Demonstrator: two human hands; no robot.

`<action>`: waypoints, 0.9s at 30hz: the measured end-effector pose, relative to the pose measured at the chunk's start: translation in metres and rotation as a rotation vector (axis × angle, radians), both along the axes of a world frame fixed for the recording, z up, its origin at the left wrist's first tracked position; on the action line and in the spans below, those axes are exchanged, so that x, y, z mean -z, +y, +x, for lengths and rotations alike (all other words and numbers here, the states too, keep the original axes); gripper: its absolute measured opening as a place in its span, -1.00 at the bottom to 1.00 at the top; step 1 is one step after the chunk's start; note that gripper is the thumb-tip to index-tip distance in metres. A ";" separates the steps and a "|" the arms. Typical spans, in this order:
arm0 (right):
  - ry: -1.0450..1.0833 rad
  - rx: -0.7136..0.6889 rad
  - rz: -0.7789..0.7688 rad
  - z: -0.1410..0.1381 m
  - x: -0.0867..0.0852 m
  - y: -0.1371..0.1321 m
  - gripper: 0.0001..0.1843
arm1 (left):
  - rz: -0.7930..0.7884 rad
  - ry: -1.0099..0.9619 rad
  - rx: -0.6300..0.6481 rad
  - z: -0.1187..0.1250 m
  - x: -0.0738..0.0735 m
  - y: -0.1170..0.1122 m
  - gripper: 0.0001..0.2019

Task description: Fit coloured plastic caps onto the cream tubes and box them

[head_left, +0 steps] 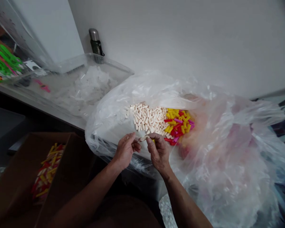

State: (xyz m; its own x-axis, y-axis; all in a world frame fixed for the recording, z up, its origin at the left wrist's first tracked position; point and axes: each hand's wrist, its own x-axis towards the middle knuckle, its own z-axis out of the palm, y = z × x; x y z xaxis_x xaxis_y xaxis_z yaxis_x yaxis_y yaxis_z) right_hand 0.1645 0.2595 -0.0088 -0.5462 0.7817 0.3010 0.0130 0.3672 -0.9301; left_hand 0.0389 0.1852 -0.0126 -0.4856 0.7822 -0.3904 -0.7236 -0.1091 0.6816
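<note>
My left hand [125, 151] and my right hand [159, 151] meet at the near edge of a big clear plastic bag [223, 152]. Both are closed in a pinch around one small white capsule-shaped piece [144, 138] held between them. Just beyond my fingers lies a heap of the same white pieces [146, 118], and to its right a heap of yellow, red and pink short tubes [178, 124], all inside the open bag.
A brown cardboard box [19, 171] at lower left holds several red and yellow pieces [47, 167]. A clear plastic bin [85, 82] with transparent scraps stands behind on the left, a dark flask [96, 42] by the wall, green items [4, 60] at far left.
</note>
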 end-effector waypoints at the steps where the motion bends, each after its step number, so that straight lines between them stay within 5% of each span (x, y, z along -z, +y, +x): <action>1: -0.012 0.003 0.075 0.000 0.000 0.000 -0.89 | 0.005 -0.027 0.006 0.002 0.000 0.000 -0.52; 5: -0.041 -0.007 0.354 -0.003 0.001 0.002 -0.84 | 0.025 -0.165 0.046 0.007 0.000 -0.002 -0.47; 8: -0.054 -0.068 0.352 -0.004 0.002 0.001 -0.83 | 0.029 -0.219 0.084 0.008 0.002 -0.004 -0.52; 10: -0.042 -0.046 0.170 -0.005 0.002 0.001 -0.85 | 0.036 -0.249 0.101 0.008 0.004 -0.006 -0.57; 15: 0.305 0.197 -0.646 -0.011 -0.007 0.012 -0.80 | 0.055 -0.324 0.133 0.009 0.005 -0.011 -0.61; 18: 0.507 0.202 -0.847 -0.018 -0.019 0.022 -0.77 | 0.039 -0.319 0.135 0.011 0.004 -0.011 -0.60; 27: 0.453 0.101 -0.425 -0.037 -0.016 -0.007 -0.87 | 0.042 -0.265 0.177 0.019 0.002 -0.011 -0.58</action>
